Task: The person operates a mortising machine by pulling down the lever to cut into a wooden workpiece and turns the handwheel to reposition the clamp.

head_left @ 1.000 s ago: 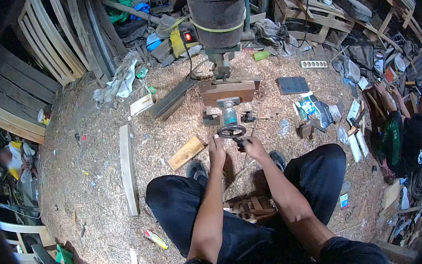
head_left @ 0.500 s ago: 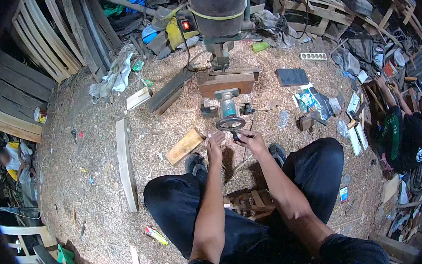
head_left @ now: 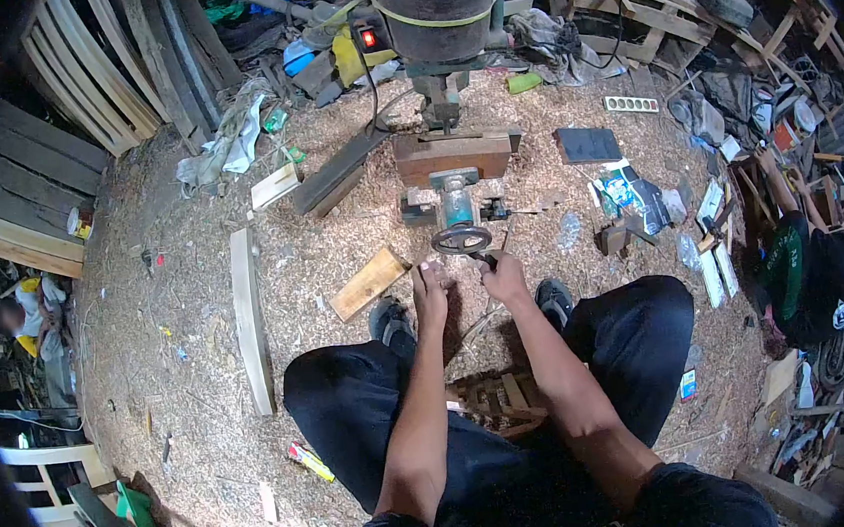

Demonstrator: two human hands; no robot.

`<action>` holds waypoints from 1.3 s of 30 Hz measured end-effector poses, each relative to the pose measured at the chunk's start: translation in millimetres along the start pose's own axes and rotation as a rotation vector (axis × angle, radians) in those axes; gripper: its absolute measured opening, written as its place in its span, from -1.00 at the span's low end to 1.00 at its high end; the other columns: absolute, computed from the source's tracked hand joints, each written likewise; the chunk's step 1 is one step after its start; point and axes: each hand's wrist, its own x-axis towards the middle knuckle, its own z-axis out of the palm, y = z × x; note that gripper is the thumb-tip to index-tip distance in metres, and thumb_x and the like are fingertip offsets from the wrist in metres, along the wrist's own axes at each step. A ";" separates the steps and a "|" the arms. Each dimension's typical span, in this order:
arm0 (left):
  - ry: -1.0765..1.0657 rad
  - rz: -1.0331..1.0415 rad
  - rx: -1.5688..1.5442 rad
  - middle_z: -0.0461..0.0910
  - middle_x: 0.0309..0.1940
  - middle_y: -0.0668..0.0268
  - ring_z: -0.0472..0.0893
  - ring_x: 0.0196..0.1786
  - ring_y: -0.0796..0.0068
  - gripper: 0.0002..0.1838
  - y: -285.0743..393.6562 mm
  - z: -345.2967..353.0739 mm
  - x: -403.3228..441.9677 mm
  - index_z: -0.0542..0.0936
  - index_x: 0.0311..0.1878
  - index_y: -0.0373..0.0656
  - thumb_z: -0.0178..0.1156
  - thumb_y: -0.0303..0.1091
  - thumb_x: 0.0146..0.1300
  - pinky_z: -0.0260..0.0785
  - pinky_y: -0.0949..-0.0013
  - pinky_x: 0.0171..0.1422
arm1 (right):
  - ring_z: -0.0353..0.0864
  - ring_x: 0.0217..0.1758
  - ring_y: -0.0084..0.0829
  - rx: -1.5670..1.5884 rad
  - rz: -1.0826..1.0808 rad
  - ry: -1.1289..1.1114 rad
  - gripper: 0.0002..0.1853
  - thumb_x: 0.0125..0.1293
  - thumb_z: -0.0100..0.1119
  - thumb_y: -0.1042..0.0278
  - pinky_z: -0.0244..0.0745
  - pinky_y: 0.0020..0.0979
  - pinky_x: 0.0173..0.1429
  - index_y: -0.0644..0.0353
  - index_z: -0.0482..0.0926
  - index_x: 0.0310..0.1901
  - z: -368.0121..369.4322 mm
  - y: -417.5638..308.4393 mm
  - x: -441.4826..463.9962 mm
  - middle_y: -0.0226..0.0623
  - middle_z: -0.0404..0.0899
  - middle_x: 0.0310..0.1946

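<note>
A dark handwheel point(head_left: 461, 240) sits on the green-blue shaft point(head_left: 456, 200) of a floor machine in front of me. My right hand point(head_left: 506, 278) is closed around the wheel's black crank handle point(head_left: 483, 256), at its lower right. Just below the wheel's left side is my left hand point(head_left: 430, 288), its fingers loosely apart and holding nothing. Beyond the wheel, a brown wood block point(head_left: 454, 164) lies across the machine, under the dark tool head point(head_left: 442, 111) and large motor housing point(head_left: 436, 11).
Wood shavings cover the floor. A pale board point(head_left: 250, 324) and a short wood piece point(head_left: 371, 283) lie left of my feet. A white power strip point(head_left: 631, 105) and a dark slab point(head_left: 587, 145) lie to the right. Another person point(head_left: 818, 259) works at the far right; one more point(head_left: 41, 322) sits far left.
The crank handle has turned from the wheel's bottom toward its lower right, with my right hand on it. My left hand's fingers have drawn in slightly, away from the wheel.
</note>
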 end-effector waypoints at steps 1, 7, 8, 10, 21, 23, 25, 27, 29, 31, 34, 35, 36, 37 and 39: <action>0.066 0.028 -0.020 0.54 0.25 0.02 0.59 0.19 0.22 -0.37 4.5 1.8 -1.9 0.38 0.41 -0.30 -0.26 0.07 0.63 0.43 0.16 0.22 | 0.71 -0.19 0.12 -0.043 -0.018 0.030 -0.79 0.25 0.27 0.36 0.56 -0.02 -0.09 0.31 0.69 -0.16 -1.6 -8.2 -3.8 0.16 0.68 -0.34; -0.108 0.075 0.069 0.37 0.43 0.02 0.43 0.39 0.17 -0.38 7.5 -3.6 6.4 0.26 0.52 -0.25 -0.26 0.02 0.64 0.23 0.21 0.46 | 0.68 -0.14 0.19 0.042 -0.015 0.101 -0.72 0.29 0.16 0.43 0.55 -0.01 -0.05 0.36 0.58 0.00 -3.1 -15.1 -15.1 0.24 0.65 -0.29; -0.126 0.060 0.083 0.36 0.44 0.03 0.42 0.40 0.17 -0.37 13.9 -3.7 4.2 0.26 0.52 -0.24 -0.26 0.03 0.64 0.21 0.21 0.47 | 0.68 -0.13 0.18 0.057 -0.001 0.096 -0.70 0.29 0.15 0.44 0.55 -0.02 -0.04 0.37 0.57 0.02 -5.4 -17.6 -16.7 0.25 0.65 -0.27; -0.167 0.027 0.120 0.35 0.46 0.04 0.40 0.44 0.17 -0.36 28.2 -4.2 -1.5 0.25 0.54 -0.22 -0.27 0.05 0.64 0.18 0.22 0.50 | 0.67 -0.12 0.18 0.065 -0.020 0.157 -0.70 0.30 0.13 0.46 0.55 -0.02 -0.03 0.39 0.56 0.03 -0.3 -7.7 -15.4 0.26 0.65 -0.26; -0.149 0.113 0.064 0.45 0.37 0.02 0.48 0.38 0.19 -0.42 9.6 7.8 9.0 0.31 0.49 -0.26 -0.25 -0.03 0.65 0.24 0.27 0.47 | 0.67 -0.02 0.17 0.010 0.152 0.222 -0.64 0.34 0.11 0.41 0.56 -0.05 0.08 0.39 0.56 0.11 3.1 50.1 4.5 0.26 0.66 -0.15; -0.148 0.161 0.131 0.49 0.33 0.03 0.55 0.29 0.21 -0.43 -10.3 7.6 17.1 0.33 0.48 -0.25 -0.22 -0.04 0.64 0.31 0.26 0.40 | 0.70 -0.02 0.06 -0.023 0.235 0.148 -0.65 0.35 0.17 0.35 0.56 -0.13 0.08 0.39 0.59 0.09 6.6 76.1 19.2 0.17 0.69 -0.13; -0.093 0.133 0.112 0.56 0.26 0.04 0.59 0.23 0.25 -0.45 19.7 12.0 1.6 0.40 0.43 -0.25 -0.17 -0.04 0.63 0.35 0.28 0.34 | 0.72 -0.03 -0.03 0.029 0.264 0.119 -0.63 0.36 0.21 0.29 0.56 -0.18 0.09 0.40 0.59 0.08 18.2 114.6 39.3 0.11 0.71 -0.13; -0.082 0.211 0.152 0.59 0.22 0.06 0.59 0.22 0.27 -0.45 23.9 12.9 2.9 0.44 0.40 -0.26 -0.15 -0.04 0.62 0.36 0.30 0.33 | 0.69 -0.03 -0.01 0.121 0.238 0.198 -0.49 0.28 0.31 0.13 0.54 -0.14 0.10 0.42 0.57 0.09 22.7 135.1 62.0 0.11 0.70 -0.19; -0.047 0.250 0.177 0.61 0.18 0.06 0.59 0.23 0.27 -0.51 29.5 16.2 1.3 0.48 0.35 -0.30 -0.03 -0.13 0.58 0.35 0.31 0.35 | 0.70 -0.09 -0.19 0.157 0.237 0.339 -0.46 0.30 0.38 0.04 0.53 -0.22 0.04 0.45 0.61 0.02 10.2 120.4 80.8 0.01 0.72 -0.21; -0.011 0.323 0.218 0.60 0.20 0.05 0.58 0.24 0.26 -0.53 27.4 20.9 4.8 0.48 0.35 -0.32 0.04 -0.19 0.55 0.34 0.30 0.37 | 0.70 -0.13 -0.17 0.243 0.184 0.270 -0.42 0.26 0.42 -0.03 0.53 -0.21 0.00 0.43 0.62 0.00 -6.6 92.7 94.3 0.00 0.72 -0.23; 0.018 0.375 0.197 0.59 0.22 0.04 0.56 0.28 0.22 -0.53 9.9 26.1 12.4 0.48 0.34 -0.35 0.14 -0.25 0.50 0.32 0.27 0.41 | 0.70 -0.10 0.00 0.134 0.112 0.168 -0.39 0.23 0.43 -0.09 0.55 -0.14 0.03 0.40 0.62 -0.01 -14.7 71.0 111.4 0.08 0.71 -0.23; 0.013 0.350 0.190 0.59 0.23 0.04 0.56 0.29 0.22 -0.52 11.2 26.3 10.9 0.47 0.34 -0.36 0.15 -0.25 0.49 0.32 0.27 0.41 | 0.70 -0.08 0.09 0.057 0.090 0.136 -0.38 0.22 0.43 -0.10 0.55 -0.11 0.05 0.39 0.62 -0.01 -13.1 72.0 114.8 0.12 0.71 -0.22; 0.008 0.329 0.182 0.58 0.24 0.03 0.55 0.30 0.21 -0.51 13.4 27.2 9.8 0.47 0.34 -0.36 0.16 -0.24 0.48 0.32 0.27 0.42 | 0.70 -0.11 0.10 0.001 0.112 0.167 -0.43 0.23 0.43 -0.06 0.55 -0.08 0.03 0.40 0.63 -0.05 -9.5 71.5 117.9 0.13 0.71 -0.23; 0.003 0.309 0.173 0.58 0.24 0.02 0.55 0.31 0.21 -0.50 16.2 27.9 9.4 0.47 0.34 -0.36 0.17 -0.24 0.47 0.31 0.27 0.42 | 0.70 -0.10 0.11 0.012 0.092 0.156 -0.44 0.25 0.42 -0.05 0.55 -0.07 0.03 0.39 0.63 -0.05 -8.8 72.1 120.1 0.13 0.71 -0.23; -0.003 0.298 0.156 0.58 0.25 0.02 0.55 0.30 0.21 -0.50 5.3 26.0 17.9 0.49 0.34 -0.35 0.17 -0.22 0.47 0.31 0.27 0.42 | 0.70 -0.09 0.11 0.035 0.056 0.135 -0.47 0.28 0.38 -0.03 0.55 -0.05 0.03 0.39 0.64 -0.05 -3.3 94.0 126.9 0.13 0.71 -0.23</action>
